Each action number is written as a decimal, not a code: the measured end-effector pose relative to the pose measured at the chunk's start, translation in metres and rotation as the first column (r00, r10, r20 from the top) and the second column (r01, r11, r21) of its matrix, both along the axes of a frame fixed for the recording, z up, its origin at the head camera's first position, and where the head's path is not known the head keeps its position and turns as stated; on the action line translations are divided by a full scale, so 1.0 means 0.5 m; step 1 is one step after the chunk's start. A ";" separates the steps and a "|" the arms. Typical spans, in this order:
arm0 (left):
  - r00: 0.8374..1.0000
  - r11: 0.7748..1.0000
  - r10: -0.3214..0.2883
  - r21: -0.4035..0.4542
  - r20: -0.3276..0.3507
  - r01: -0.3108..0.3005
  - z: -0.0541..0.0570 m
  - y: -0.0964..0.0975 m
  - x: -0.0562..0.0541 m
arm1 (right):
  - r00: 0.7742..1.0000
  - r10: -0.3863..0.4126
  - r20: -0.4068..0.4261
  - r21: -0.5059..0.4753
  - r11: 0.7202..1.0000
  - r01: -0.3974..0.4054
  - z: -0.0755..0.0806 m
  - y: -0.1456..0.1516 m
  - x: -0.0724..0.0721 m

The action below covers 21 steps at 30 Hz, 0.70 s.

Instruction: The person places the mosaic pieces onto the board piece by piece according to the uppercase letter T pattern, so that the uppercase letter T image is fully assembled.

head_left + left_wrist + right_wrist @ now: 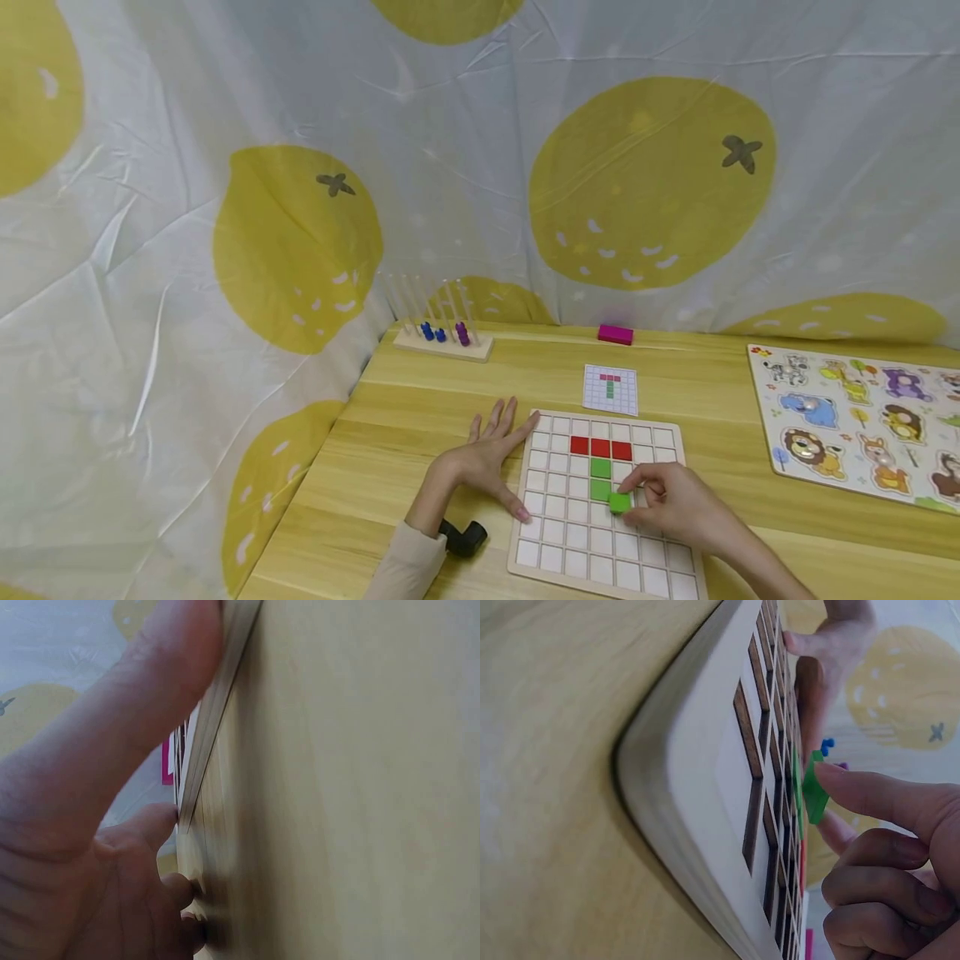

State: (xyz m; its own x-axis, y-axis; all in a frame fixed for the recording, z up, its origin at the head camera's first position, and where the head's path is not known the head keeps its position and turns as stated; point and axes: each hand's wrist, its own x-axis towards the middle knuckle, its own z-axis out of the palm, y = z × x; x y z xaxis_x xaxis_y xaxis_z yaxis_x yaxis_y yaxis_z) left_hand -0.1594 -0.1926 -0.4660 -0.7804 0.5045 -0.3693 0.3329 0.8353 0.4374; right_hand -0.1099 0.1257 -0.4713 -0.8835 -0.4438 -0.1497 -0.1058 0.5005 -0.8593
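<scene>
My right hand (671, 504) pinches a small green square tile (619, 503) between thumb and index finger, close over the wooden grid board (553, 555). In the right wrist view the green tile (817, 787) is tilted on edge against the thumb tip, other fingers curled below. Three red tiles (600, 448) lie in a row on the board, and two green tiles (600, 479) run down beneath the middle one. My left hand (480, 462) has its fingers spread, thumb and index tip at the board's left edge; the left wrist view shows its thumb (150, 697) against that edge.
A pattern card (611, 390) with a red and green T lies behind the board. Farther back are a magenta block (615, 335) and a peg rack (444, 343) with blue and purple beads. An animal puzzle (862, 425) lies right. Lemon-print cloth (450, 167) hangs behind.
</scene>
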 end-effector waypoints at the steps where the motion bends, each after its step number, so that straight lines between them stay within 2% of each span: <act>1: 1.000 1.000 0.000 -0.002 0.003 0.000 0.001 0.000 -0.001 | 1.000 -0.003 0.002 0.005 1.000 0.003 0.000 -0.001 -0.001; 7: 1.000 1.000 -0.004 -0.003 0.000 0.004 0.000 0.001 -0.001 | 1.000 -0.018 0.003 0.015 1.000 0.018 -0.001 -0.001 0.000; 14: 1.000 1.000 0.009 0.001 0.003 -0.009 -0.002 -0.001 0.000 | 1.000 -0.004 -0.023 -0.019 1.000 0.003 -0.008 -0.003 0.002; 21: 1.000 1.000 0.013 0.006 -0.001 -0.013 -0.001 0.001 -0.001 | 1.000 0.010 -0.012 -0.028 1.000 -0.010 -0.003 -0.016 0.003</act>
State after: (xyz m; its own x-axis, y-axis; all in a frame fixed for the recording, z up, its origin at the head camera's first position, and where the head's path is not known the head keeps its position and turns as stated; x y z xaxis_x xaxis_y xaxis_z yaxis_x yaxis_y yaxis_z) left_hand -0.1601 -0.1921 -0.4665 -0.7874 0.4964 -0.3654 0.3226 0.8370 0.4419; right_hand -0.1082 0.1176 -0.4726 -0.8806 -0.4567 -0.1266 -0.1208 0.4746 -0.8719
